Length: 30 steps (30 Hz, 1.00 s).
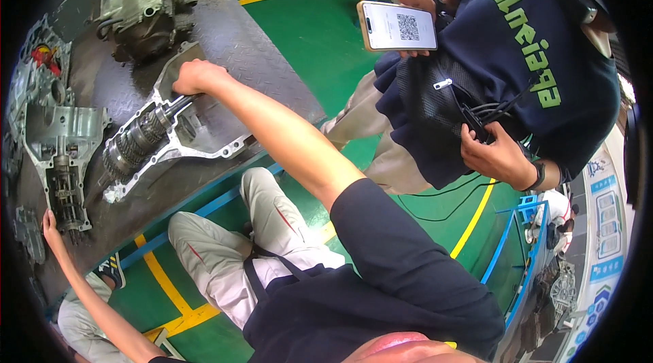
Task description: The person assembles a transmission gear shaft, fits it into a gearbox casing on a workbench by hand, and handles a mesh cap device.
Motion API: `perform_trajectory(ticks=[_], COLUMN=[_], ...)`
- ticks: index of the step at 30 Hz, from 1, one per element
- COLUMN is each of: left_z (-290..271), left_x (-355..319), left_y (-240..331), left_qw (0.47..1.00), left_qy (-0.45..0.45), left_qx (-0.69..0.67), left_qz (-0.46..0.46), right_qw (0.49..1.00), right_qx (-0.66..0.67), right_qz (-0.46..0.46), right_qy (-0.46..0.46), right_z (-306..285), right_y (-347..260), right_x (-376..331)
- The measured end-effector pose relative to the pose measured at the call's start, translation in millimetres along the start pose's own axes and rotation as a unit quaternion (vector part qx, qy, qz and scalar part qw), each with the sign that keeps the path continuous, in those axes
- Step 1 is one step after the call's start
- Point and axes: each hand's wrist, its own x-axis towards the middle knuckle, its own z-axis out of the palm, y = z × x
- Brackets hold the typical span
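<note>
My left hand (52,228) is at the lower left, its fingers stretched along the side of a smaller gearbox housing half (77,171) with shafts and gears in it. Whether the fingertips press on the metal is hard to make out. My right arm reaches far across to a larger gearbox housing half (216,150). Over its wide end, my right hand (197,77) is closed with curled fingers, and what they grip is hidden. A gear cluster (135,145) lies in this housing, and its bare shaft (178,105) runs under my right hand.
A bulky, dirty gearbox (146,13) stands at the far side of the steel-topped bench (248,67). More metal castings (51,88) crowd the left edge. At the right, another person holds a phone (398,26) and black cables (486,118). A blue frame (500,254) stands beyond.
</note>
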Motion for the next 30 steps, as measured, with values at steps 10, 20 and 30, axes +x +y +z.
perform_trajectory(ticks=[10,20,30], left_z=[1,8,18], left_x=[10,22,-35], left_y=[0,-7,48], left_qw=[0.998,1.000,1.000], left_qy=[-0.023,-0.015,-0.022], left_qx=[0.046,0.011,-0.020], left_qz=[0.021,0.024,0.010], right_qw=[0.999,0.999,0.998], right_qx=[0.008,0.022,0.010], right_qz=[-0.009,-0.003,-0.036], right_qy=[0.030,0.045,0.053], right_z=[5,1,10], right_y=[6,13,12], right_x=[6,3,5])
